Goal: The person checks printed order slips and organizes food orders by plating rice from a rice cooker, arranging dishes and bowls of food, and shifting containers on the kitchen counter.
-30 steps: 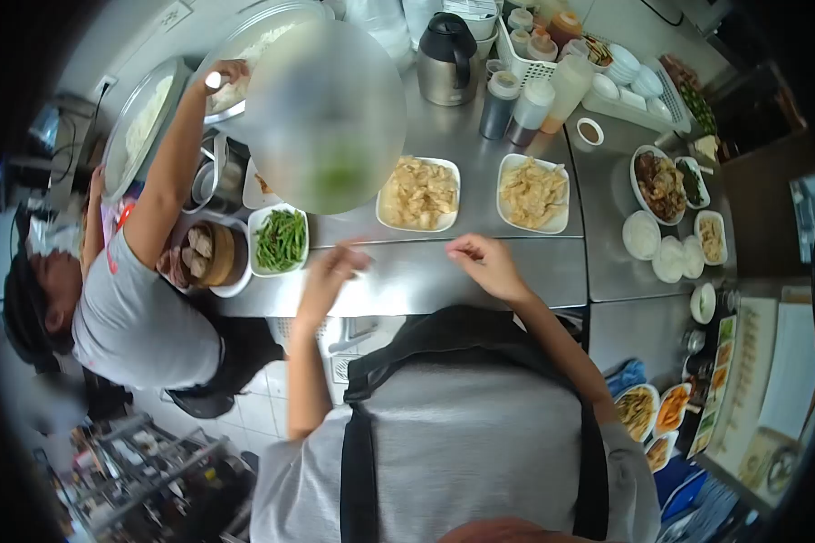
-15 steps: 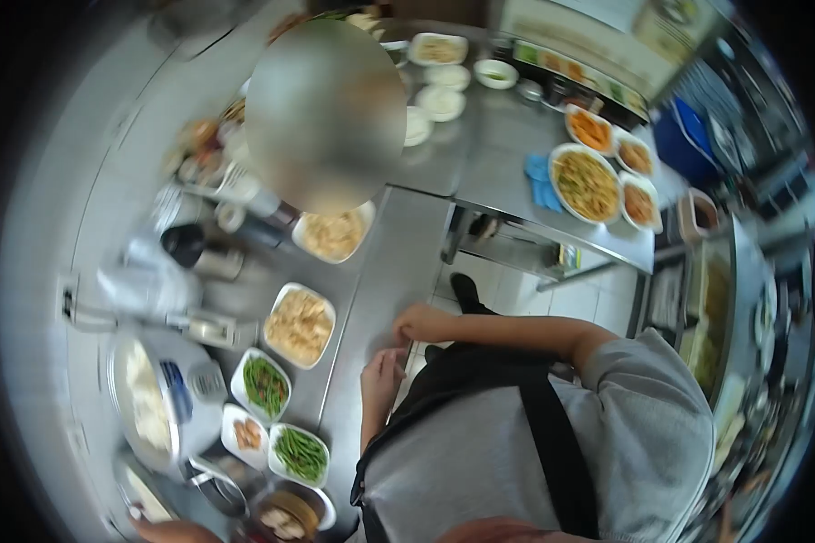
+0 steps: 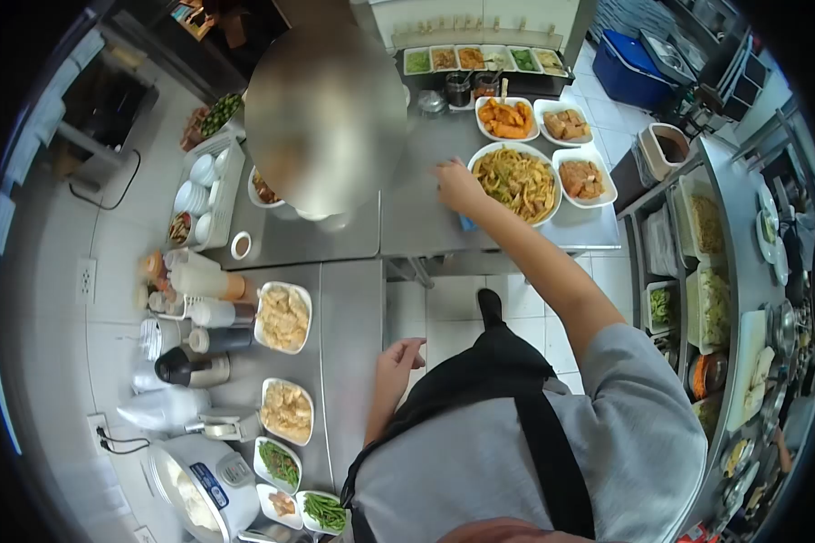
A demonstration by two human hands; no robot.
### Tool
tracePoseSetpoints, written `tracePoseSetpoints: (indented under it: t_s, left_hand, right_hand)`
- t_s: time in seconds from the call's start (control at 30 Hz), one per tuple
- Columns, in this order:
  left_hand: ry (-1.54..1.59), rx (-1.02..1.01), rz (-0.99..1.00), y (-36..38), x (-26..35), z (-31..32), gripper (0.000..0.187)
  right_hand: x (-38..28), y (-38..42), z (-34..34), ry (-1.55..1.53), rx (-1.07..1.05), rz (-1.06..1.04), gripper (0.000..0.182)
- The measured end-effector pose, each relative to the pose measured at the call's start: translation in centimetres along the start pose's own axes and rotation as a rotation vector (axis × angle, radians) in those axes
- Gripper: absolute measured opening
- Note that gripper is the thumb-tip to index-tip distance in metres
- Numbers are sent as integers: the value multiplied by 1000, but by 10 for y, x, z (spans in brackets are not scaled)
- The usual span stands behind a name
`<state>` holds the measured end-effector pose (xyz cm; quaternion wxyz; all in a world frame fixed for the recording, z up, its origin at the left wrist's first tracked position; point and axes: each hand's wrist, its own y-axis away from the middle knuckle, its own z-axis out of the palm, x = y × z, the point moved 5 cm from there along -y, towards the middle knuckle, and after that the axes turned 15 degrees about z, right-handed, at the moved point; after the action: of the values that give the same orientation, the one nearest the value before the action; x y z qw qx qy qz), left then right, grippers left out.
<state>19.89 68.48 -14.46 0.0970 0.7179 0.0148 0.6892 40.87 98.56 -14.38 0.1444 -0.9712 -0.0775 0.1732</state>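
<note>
— While your right hand [image 3: 457,185] is stretching out over the far counter [image 3: 407,226], which way is the noodle plate [image 3: 516,181] lying from it?

— It is sitting just to the right of that hand, its near-left rim touching or almost touching your fingers. The fingers are lying loosely together, clamped on nothing I can make out. A blue cloth [image 3: 466,222] is peeking out under the wrist.

— And your left hand [image 3: 397,357]?

— It is hanging low beside the near counter [image 3: 353,362], fingers half curled and empty, well apart from the plate. So the right one is clearly the nearer.

— What is crowding the plate?

— Three smaller dishes are ringing its far and right sides: orange pieces [image 3: 507,118], a brown dish [image 3: 563,122], a reddish one [image 3: 584,176].
</note>
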Motion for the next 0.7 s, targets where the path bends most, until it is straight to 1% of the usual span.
tracePoseSetpoints:
  t_s: [0.03,0.13,0.23,0.3,0.37,0.43,0.47,0.5,0.53,0.57,0.6,0.63,0.67,0.7]
  left_hand:
    - [12,8,-1,-16,-2,8,25]
    - [39,40,-9,-60,-4,31,26]
    - [51,59,6,-107,-2,57,27]
    - [53,66,33,-138,-4,72,28]
    - [15,56,43,-161,-2,88,26]
    - [8,76,57,-183,-3,97,25]
    - [80,131,131,-190,-4,102,22]
    - [84,163,97,-196,-8,105,20]
    - [22,163,126,-202,-14,106,20]
    - [-12,171,155,-208,-32,109,21]
    - [-5,173,134,-213,-28,111,21]
    - [-82,150,121,-212,-9,113,22]
    - [-118,166,141,-214,-1,112,21]
    - [-151,166,151,-215,3,112,21]
  right_hand:
    - [4,-20,-13,-171,-19,-4,31]
    - [34,-61,-68,-326,-256,360,31]
    - [115,-96,-84,-501,-101,567,36]
    - [176,-115,-87,-501,112,543,35]
    - [225,-127,-94,-653,195,480,33]
    - [261,-143,-103,-589,109,495,45]
    - [255,-141,-127,-634,65,548,45]
    - [271,-146,-119,-714,37,581,44]
    - [288,-149,-110,-792,11,617,44]
    - [302,-152,-106,-801,42,576,41]
    - [315,-155,-101,-810,72,535,38]
    - [305,-149,-111,-971,115,511,36]
    - [297,-145,-119,-937,121,520,31]
    - [300,-142,-114,-991,108,457,27]
